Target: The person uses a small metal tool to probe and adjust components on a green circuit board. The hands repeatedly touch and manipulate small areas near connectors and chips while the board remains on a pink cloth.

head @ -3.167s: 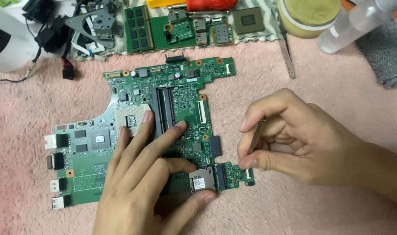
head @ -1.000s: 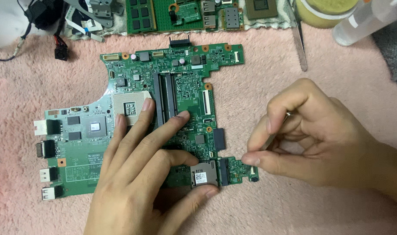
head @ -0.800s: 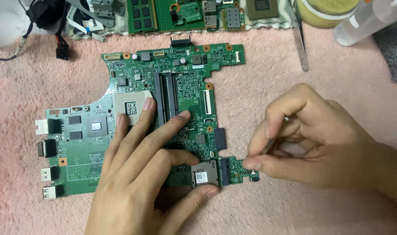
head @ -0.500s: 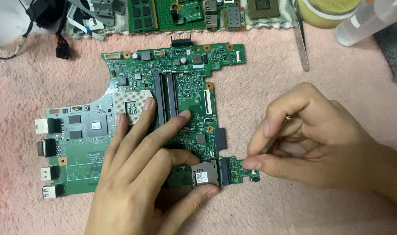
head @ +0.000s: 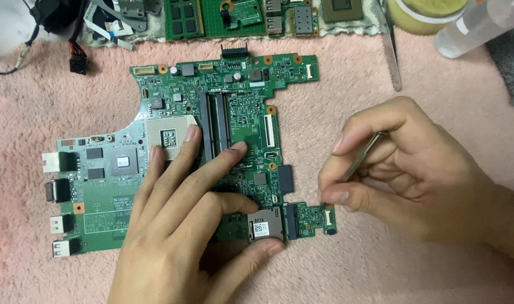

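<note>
A green laptop motherboard (head: 234, 95) lies flat on a pink fluffy cloth (head: 347, 95). My left hand (head: 184, 225) rests palm down on the board, fingers spread over its middle, thumb under the silver card slot (head: 264, 223) at the lower edge. My right hand (head: 403, 169) is to the right of the board, fingers pinched on thin metal tweezers (head: 361, 155). The tweezers' tip points down at the small connector (head: 327, 215) on the board's lower right tab.
Along the back edge lie memory sticks (head: 184, 14), small green boards (head: 251, 11), a processor chip (head: 342, 8), ribbon cables (head: 108, 19) and a black connector (head: 77, 59). Another metal tool (head: 391, 48), a yellow-lidded jar (head: 423, 14) and a clear bottle (head: 476, 25) sit at the back right.
My right hand has shifted very slightly at the board's lower right tab, still pinching the tweezers. My left hand and the board have stayed put.
</note>
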